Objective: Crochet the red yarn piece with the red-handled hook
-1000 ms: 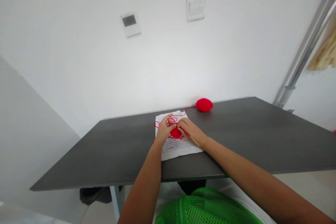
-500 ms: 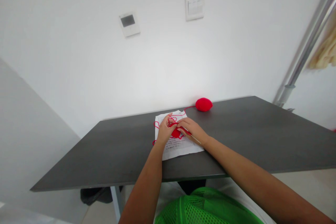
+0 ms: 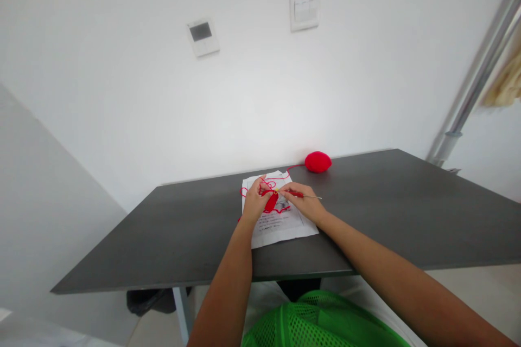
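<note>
My left hand (image 3: 255, 200) pinches a small piece of red crochet work (image 3: 271, 202), with yarn running over its fingers. A crochet hook (image 3: 300, 194) with a red grip and a thin metal end lies in my right hand (image 3: 306, 204), whose fingers are closed round it at the work's right edge. Something small and yellow (image 3: 276, 191) shows between the two hands; its kind is too small to make out. Under both hands is a printed sheet of paper (image 3: 280, 234), with loose red yarn (image 3: 281, 210) across it.
A red ball of yarn (image 3: 318, 162) sits near the table's back edge, its strand leading to the work. The dark table (image 3: 195, 233) meets a white wall carrying a thermostat panel (image 3: 203, 37) and a switch (image 3: 305, 10). A metal pipe (image 3: 476, 87) stands at right.
The hook has swung from pointing down to the right to lying nearly level. My right hand has turned with it, and the small yellow thing now shows at the work.
</note>
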`<state>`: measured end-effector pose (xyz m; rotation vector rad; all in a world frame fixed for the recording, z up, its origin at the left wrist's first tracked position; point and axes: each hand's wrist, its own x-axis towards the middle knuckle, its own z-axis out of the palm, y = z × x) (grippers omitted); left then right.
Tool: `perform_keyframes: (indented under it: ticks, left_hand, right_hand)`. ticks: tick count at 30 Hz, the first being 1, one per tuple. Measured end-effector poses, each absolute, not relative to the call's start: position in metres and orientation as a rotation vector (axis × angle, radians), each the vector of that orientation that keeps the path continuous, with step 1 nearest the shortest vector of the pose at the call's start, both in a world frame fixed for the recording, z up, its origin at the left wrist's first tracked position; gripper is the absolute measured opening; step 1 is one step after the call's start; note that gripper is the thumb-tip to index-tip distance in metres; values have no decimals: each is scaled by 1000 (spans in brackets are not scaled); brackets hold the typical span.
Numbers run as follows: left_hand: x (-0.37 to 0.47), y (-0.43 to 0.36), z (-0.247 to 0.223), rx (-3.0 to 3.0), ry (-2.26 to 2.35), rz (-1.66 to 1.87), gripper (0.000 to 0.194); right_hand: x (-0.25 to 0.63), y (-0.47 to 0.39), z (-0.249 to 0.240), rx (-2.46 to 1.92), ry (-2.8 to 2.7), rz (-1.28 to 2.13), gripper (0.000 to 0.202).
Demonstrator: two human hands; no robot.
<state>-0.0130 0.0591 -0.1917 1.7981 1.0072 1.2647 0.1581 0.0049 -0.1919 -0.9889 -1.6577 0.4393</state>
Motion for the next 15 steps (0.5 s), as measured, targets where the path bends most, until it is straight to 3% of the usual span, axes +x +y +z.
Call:
perform_keyframes:
  ticks: [5,11,15]
  left_hand:
    - [-14,57,-187,1711,902,1170,52]
    - [-16,59,-186,1687,925,1137,51]
    - [-17,61,-190,1663,908,1126,52]
  right_hand:
    - [165,8,-188,-995,-1460,800,21]
    - [175,3,-179,-943,-1836,572,15]
    - [177,2,-177,-955,-1831,596,16]
